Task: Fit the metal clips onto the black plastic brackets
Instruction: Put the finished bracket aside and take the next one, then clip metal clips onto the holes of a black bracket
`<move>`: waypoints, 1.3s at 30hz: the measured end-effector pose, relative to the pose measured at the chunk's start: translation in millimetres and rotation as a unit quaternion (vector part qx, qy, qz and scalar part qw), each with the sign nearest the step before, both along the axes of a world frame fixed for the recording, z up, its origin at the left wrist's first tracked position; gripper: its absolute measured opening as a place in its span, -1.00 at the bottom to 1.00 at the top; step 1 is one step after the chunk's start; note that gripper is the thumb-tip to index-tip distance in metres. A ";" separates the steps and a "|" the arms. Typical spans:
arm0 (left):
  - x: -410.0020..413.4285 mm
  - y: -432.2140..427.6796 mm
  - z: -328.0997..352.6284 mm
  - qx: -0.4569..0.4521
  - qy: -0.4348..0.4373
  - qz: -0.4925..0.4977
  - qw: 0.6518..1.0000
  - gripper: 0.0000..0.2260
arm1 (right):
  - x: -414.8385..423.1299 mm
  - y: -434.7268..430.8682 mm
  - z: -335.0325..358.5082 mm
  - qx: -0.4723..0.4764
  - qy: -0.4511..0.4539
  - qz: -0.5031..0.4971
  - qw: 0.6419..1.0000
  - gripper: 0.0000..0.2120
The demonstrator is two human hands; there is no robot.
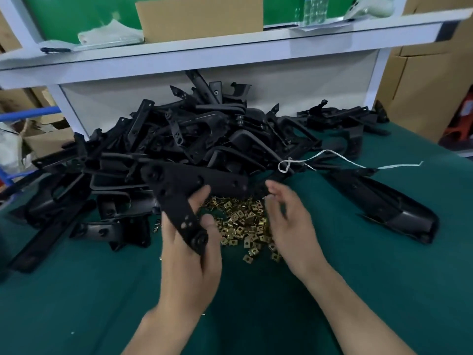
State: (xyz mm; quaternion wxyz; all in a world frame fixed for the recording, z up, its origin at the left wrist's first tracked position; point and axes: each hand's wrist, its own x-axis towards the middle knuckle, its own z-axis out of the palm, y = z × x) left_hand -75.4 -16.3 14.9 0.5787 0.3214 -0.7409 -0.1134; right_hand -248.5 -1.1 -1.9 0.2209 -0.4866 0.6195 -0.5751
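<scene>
My left hand (190, 257) grips a black plastic bracket (179, 198), an angled flat piece with several holes, held above the table. Just right of it lies a heap of small brass-coloured metal clips (243, 226) on the green table mat (256, 303). My right hand (289, 221) hovers over the right side of the clips, blurred, its fingers loosely bent with nothing seen in them. Behind both hands sits a big pile of black plastic brackets (192, 134).
A long black moulded part (384, 206) lies at the right, with a white string (332, 155) trailing across the pile. A white shelf (204, 55) above the table holds a cardboard sheet (199, 19). Cardboard boxes (425, 93) stand at the right.
</scene>
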 end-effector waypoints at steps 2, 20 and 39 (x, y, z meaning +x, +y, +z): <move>-4.8 7.8 -1.8 0.089 0.023 -0.064 0.994 -0.75 | -5.6 1.7 10.4 -0.032 -0.120 -0.019 0.992 -0.76; -14.6 17.4 -1.5 0.328 -0.110 -0.271 0.898 -0.72 | -9.4 10.0 33.3 -0.136 -0.082 0.037 0.987 -0.72; -12.2 5.6 -12.1 0.339 -0.044 -0.258 0.904 -0.68 | -36.9 13.4 20.5 0.071 0.072 0.037 0.994 -0.73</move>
